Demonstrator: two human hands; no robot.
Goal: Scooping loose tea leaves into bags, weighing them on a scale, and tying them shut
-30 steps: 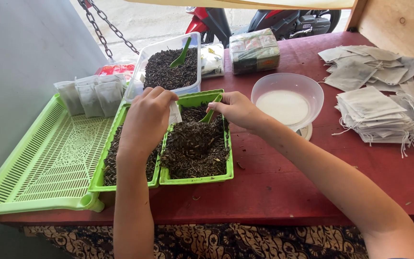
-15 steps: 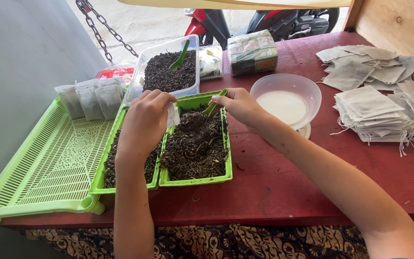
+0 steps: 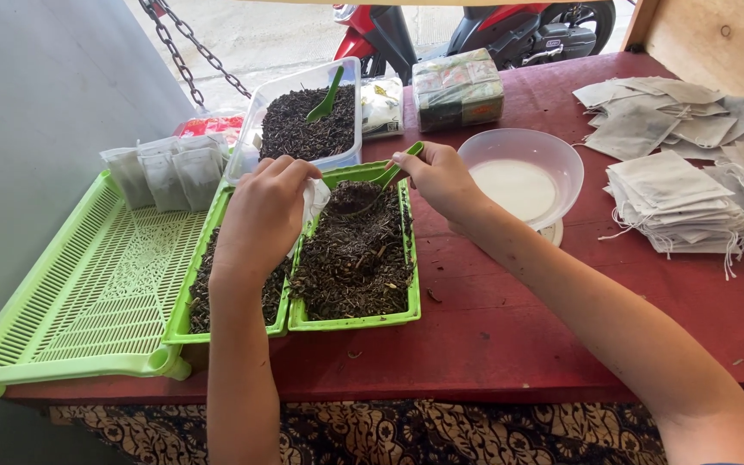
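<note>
Since the earlier frame the green scoop (image 3: 387,176) has been lowered into the tea tray (image 3: 356,320), near the worktop's front edge, pinched in the right hand (image 3: 441,176). A small white bag (image 3: 313,200) is clasped by the left hand (image 3: 264,215). Three filled bags (image 3: 164,175) are done; many empty bags (image 3: 669,194) remain.

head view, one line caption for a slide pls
Right hand dips a green scoop into a tray of dried leaves; left hand holds a small white bag.
</note>
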